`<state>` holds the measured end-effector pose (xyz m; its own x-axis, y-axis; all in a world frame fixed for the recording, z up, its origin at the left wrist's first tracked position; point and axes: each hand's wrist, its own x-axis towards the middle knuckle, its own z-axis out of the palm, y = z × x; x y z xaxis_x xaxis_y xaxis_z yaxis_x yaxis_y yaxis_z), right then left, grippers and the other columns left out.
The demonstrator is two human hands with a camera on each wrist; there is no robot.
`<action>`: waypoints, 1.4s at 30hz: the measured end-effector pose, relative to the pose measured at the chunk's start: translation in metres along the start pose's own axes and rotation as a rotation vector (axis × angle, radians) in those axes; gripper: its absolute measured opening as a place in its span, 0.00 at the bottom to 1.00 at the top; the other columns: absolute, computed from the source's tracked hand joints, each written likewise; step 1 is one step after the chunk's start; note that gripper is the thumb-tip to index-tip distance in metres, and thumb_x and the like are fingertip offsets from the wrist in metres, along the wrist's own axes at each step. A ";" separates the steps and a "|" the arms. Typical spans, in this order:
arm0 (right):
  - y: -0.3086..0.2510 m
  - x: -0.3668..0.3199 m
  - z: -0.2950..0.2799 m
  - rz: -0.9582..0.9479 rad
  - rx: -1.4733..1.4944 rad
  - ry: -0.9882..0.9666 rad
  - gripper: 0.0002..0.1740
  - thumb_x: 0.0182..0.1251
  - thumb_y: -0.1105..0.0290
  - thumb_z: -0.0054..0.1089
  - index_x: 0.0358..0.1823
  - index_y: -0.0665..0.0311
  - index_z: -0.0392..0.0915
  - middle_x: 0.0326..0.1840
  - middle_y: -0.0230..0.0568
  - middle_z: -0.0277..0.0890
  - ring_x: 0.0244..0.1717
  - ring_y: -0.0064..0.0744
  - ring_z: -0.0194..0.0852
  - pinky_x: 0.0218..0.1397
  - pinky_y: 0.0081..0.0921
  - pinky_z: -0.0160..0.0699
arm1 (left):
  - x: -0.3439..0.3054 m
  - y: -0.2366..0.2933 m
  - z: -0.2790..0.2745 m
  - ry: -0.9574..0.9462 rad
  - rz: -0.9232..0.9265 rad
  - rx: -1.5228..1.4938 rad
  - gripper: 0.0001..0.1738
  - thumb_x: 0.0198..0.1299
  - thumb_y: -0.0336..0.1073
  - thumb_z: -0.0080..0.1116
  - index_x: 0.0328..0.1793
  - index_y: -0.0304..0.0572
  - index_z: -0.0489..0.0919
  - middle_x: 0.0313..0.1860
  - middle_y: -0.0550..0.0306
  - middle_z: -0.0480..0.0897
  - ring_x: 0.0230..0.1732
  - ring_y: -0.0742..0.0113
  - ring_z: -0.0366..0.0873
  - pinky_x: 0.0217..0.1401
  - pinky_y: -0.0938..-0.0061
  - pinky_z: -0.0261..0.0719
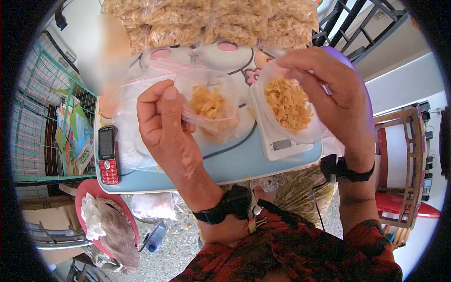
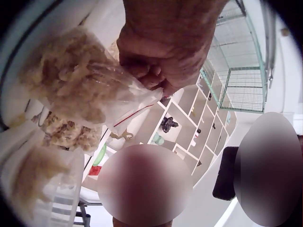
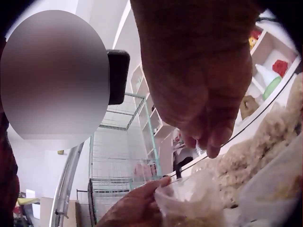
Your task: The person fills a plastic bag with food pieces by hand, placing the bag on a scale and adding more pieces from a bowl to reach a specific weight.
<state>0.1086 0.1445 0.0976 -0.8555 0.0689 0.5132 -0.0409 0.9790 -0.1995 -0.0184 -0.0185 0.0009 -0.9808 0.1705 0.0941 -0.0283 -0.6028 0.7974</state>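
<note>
In the head view, my left hand (image 1: 167, 124) pinches the edge of a clear zip bag (image 1: 228, 121) between thumb and fingers. Yellowish dried flakes (image 1: 206, 102) lie inside it, and the left wrist view shows its red zip strip (image 2: 130, 116). To the right, a translucent plastic bowl (image 1: 307, 136) of similar flakes (image 1: 289, 105) sits on a white digital scale (image 1: 281, 151). Over the bowl's upper right rim hovers my right hand (image 1: 336, 89), fingers curled and tips close together. I cannot tell whether those fingertips hold anything.
Filled bags of flakes (image 1: 211, 23) line the table's far side. Flat clear bags (image 1: 134, 117) lie left of my left hand. A red-and-black keypad phone (image 1: 108, 157) is at the left edge of the blue table (image 1: 225, 174). A green wire cage (image 1: 42, 113) stands farther left.
</note>
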 end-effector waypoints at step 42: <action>0.039 -0.042 -0.006 0.638 0.297 -0.111 0.07 0.66 0.68 0.59 0.40 0.64 0.74 0.28 0.34 0.77 0.25 0.23 0.75 0.29 0.23 0.75 | 0.002 -0.008 0.001 0.004 0.012 0.005 0.08 0.64 0.32 0.60 0.47 0.40 0.78 0.26 0.69 0.74 0.20 0.85 0.62 0.18 0.88 0.54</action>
<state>0.1464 0.1809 0.0730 -0.8065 0.5755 0.1355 0.3600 0.6598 -0.6595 -0.0198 -0.0123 -0.0048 -0.9819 0.1598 0.1016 -0.0150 -0.6007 0.7994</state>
